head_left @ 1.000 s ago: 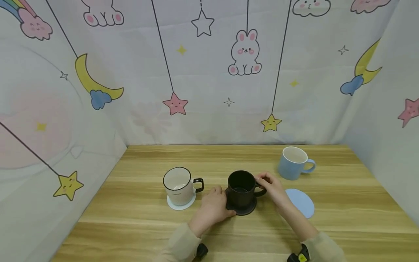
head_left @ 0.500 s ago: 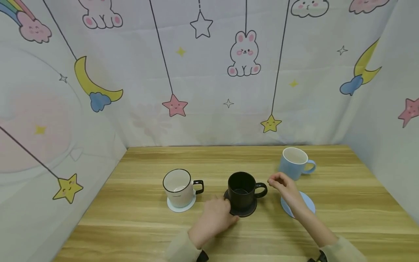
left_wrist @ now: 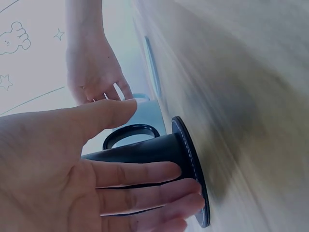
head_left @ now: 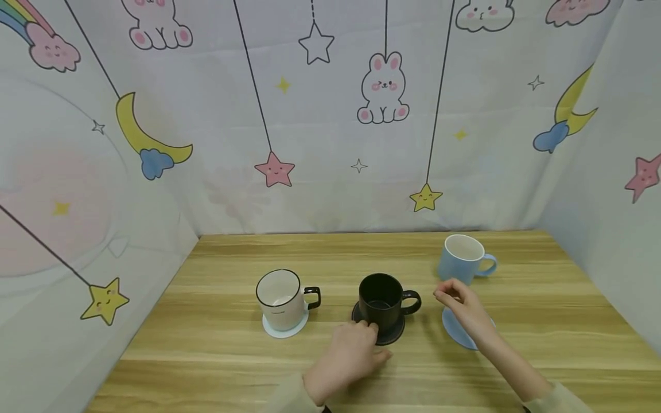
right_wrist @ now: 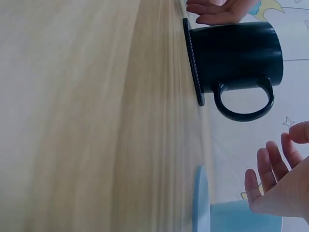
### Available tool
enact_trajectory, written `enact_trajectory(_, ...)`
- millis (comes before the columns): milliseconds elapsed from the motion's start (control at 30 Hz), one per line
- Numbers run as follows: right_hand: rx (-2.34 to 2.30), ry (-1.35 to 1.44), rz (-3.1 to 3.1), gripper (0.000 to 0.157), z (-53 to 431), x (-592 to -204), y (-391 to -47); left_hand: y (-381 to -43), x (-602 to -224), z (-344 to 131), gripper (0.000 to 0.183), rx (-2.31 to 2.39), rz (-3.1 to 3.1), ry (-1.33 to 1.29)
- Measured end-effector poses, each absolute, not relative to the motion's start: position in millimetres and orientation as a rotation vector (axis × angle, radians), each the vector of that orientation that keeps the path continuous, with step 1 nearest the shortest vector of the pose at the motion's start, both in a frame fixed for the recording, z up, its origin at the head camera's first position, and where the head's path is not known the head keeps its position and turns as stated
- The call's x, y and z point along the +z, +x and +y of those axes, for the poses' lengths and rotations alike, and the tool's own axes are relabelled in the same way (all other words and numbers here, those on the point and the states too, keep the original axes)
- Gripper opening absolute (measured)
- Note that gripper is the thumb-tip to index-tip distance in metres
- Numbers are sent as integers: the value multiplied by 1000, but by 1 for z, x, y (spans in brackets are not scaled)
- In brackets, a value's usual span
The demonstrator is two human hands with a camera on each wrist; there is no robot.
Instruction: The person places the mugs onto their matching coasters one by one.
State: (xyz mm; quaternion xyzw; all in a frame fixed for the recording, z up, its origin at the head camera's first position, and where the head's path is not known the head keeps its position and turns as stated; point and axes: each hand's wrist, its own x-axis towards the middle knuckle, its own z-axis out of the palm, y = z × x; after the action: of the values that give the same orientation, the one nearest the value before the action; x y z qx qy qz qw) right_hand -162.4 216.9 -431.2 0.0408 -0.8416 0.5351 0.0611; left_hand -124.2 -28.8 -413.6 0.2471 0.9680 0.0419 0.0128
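- Head view: the black mug (head_left: pixel 379 312) stands upright on a black coaster (head_left: pixel 395 334), roughly midway between the left and right edges of the wooden table (head_left: pixel 206 367). The left hand (head_left: pixel 348 350) is at its near side, fingertips (head_left: pixel 364 326) in front of the mug's lower wall, thumb (head_left: pixel 383 357) pointing right, nearer the viewer; this angle (the back of the hand is uppermost) leaves contact uncertain.
- In the same view the right hand (head_left: pixel 462 303) is to the right of the mug's handle (head_left: pixel 418 301) and apart from it, fingers loosely bent and gripping nothing. It partly hides a blue coaster (head_left: pixel 457 332).
- Only this view has the white mug (head_left: pixel 283 312) on its pale coaster (head_left: pixel 286 332), toward the left edge, and the black mug's interior. The blue mug (head_left: pixel 454 267) stands toward the far right corner.
- Left wrist view: the left fingers (left_wrist: pixel 154 171) are extended and relaxed, grasping nothing, alongside the black mug with their tips toward the coaster.
- Right wrist view: a clear gap separates the right fingers (right_wrist: pixel 264 169) from the handle; they are slightly spread, released. White stitching (right_wrist: pixel 193 63), lost in the head view, lines the black coaster's rim.
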Motion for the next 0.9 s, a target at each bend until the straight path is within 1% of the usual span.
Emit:
enact_trajectory(367, 1533, 191, -2504, 17, 233, -439, -160, -123, -418, -17, 39, 167, 3057, 840)
enact_trajectory(900, 1384, 225, -2504, 11, 260, -445, -152, -120, -412, 3, 35, 236, 3054, 992)
